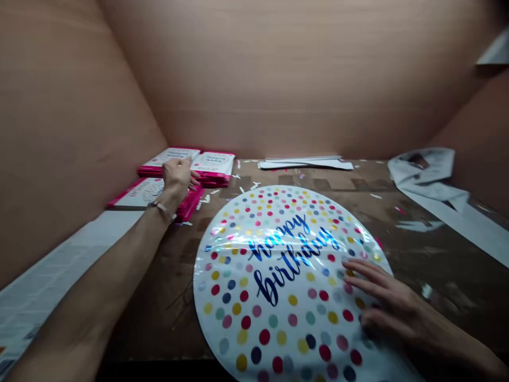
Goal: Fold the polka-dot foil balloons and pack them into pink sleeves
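A flat, round foil balloon (292,313), white with coloured dots and blue "happy birthday" lettering, lies across the middle of the work surface. My right hand (382,294) rests over its right side, fingers stretched out and apart. At the back left, my left hand (178,175) reaches over stacks of pink-edged white packets, its fingers curled down. Whatever lies under those fingers is hidden. Beside the hand are a left back stack (159,157), a right back stack (217,164) and a nearer stack (139,193), partly covered by my wrist.
Tall cardboard walls (286,79) enclose the brown work surface (159,297). White strips (306,163) lie along the back. Crumpled white material (425,170) sits at the back right above a long white strip (465,223). Printed paper (63,276) runs along the left; small scraps are scattered about.
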`<state>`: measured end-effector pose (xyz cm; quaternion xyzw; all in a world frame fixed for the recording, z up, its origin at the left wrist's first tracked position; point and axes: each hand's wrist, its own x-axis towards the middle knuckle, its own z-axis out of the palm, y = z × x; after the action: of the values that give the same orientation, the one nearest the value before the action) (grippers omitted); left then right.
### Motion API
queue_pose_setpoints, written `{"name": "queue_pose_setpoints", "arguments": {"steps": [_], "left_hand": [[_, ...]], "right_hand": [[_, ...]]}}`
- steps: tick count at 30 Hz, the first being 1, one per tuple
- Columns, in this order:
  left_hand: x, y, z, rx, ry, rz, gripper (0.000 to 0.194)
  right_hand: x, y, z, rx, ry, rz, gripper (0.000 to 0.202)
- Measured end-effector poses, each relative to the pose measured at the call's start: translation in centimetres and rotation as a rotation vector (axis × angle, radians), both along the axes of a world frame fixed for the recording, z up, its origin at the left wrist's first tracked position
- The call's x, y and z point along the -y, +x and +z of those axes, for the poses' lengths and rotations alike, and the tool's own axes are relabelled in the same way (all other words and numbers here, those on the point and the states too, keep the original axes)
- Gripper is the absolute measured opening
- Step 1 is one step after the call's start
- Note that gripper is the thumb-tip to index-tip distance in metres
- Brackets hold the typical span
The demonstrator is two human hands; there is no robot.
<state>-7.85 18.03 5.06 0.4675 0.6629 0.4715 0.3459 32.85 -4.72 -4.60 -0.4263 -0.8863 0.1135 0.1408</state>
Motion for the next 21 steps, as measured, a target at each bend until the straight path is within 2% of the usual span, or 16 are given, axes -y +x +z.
{"name": "queue_pose_setpoints", "arguments": {"steps": [2,5,6,8,10,13,18,21], "left_hand": [[3.8,3.7,-1.9,-0.1,0.018,-0.217,0.032],[11.6,9.4,-5.2,-0.51,0.175,-0.927,0.042],[14.1,11.0,-6.3,-0.623,0.243,-1.093,0.045],[17.6,13.3,-7.9,-0.787,0.334,-1.284,0.056],[19.2,14.6,-9.0,-0.889,0.389,-1.336,0.066],[19.3,15.2,-9.6,-0.965,0.434,-1.326,0.072],[19.2,15.1,-9.3,-0.977,0.409,-1.327,0.076],[19.2,15.2,-8.9,-0.927,0.346,-1.359,0.074]], "right_hand": [[0.4,-0.1,0.3,-0.054,-0.094,-0.001,0.05],[1.2,-0.2,0.3,-0.12,-0.194,0.013,0.05],[1.5,-0.1,0.2,-0.13,-0.22,0.017,0.05],[2.3,0.1,0.2,-0.138,-0.269,0.019,0.047],[2.9,0.4,0.1,-0.17,-0.288,0.024,0.041],[3.0,0.6,-0.2,-0.256,-0.28,0.032,0.031],[1.2,0.1,-0.5,-0.334,-0.248,0.1,0.02],[-0.6,-1.0,-0.4,-0.316,-0.219,0.123,0.021]]}}
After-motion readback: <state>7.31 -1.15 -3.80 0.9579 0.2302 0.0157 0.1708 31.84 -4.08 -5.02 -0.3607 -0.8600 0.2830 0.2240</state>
